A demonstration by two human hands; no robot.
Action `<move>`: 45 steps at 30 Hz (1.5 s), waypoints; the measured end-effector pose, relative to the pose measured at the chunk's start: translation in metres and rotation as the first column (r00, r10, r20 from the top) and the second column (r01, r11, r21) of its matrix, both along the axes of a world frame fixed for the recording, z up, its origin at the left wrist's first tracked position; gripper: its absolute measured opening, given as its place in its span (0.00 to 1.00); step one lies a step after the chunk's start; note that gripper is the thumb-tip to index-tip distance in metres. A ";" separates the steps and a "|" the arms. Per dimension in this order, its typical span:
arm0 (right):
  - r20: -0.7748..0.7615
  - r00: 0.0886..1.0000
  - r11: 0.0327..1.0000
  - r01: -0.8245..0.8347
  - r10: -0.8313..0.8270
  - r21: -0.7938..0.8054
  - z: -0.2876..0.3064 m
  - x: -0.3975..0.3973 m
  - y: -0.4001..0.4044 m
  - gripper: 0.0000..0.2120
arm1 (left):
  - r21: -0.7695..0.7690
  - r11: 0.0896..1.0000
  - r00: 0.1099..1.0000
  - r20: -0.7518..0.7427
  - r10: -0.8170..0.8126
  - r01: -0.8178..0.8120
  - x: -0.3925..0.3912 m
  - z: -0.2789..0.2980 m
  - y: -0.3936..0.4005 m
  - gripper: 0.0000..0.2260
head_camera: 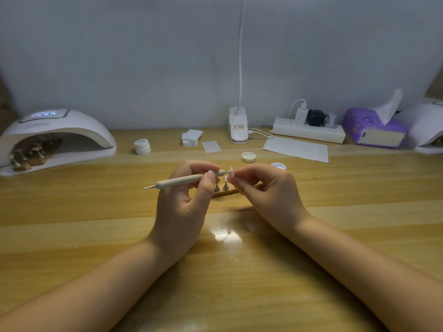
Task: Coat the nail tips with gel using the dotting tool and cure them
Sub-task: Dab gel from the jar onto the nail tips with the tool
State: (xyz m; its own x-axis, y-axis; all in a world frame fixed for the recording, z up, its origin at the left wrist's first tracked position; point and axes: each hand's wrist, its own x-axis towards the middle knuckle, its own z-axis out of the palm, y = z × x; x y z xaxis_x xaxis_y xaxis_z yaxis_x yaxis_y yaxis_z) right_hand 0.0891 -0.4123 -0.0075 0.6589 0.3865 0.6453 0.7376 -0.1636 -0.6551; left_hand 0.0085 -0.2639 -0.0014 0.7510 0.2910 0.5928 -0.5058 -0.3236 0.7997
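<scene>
My left hand (184,197) grips a beige dotting tool (182,182), its right end touching a small pale pink nail tip (231,171). My right hand (266,188) pinches that nail tip's stand at the fingertips. Behind my hands, two more small metal stands (221,186) with tips sit on a wooden holder strip (225,193) on the table. An open gel pot (278,166) stands just behind my right hand, its white lid (248,157) lying beside it. The white curing lamp (57,137) at the far left has a lit display and holds a strip of nail tips (33,152) inside.
A closed white jar (142,146), a stack of white wipes (191,137), a paper sheet (296,149), a desk lamp base (238,128), a power strip (309,130) and a purple tissue box (374,128) line the back. A second white lamp (429,130) sits far right.
</scene>
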 end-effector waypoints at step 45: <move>0.009 1.000 1.000 0.000 0.000 0.010 -0.001 0.001 0.000 0.05 | -0.006 1.000 1.000 0.001 0.002 -0.002 0.001 -0.002 0.001 0.05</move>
State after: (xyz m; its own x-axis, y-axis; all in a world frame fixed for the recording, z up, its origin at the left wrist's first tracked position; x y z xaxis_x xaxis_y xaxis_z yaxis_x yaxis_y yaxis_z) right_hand 0.0903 -0.4123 -0.0090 0.6532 0.3799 0.6550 0.7434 -0.1575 -0.6500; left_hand 0.0095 -0.2632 -0.0036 0.7501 0.2960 0.5914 -0.5058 -0.3195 0.8013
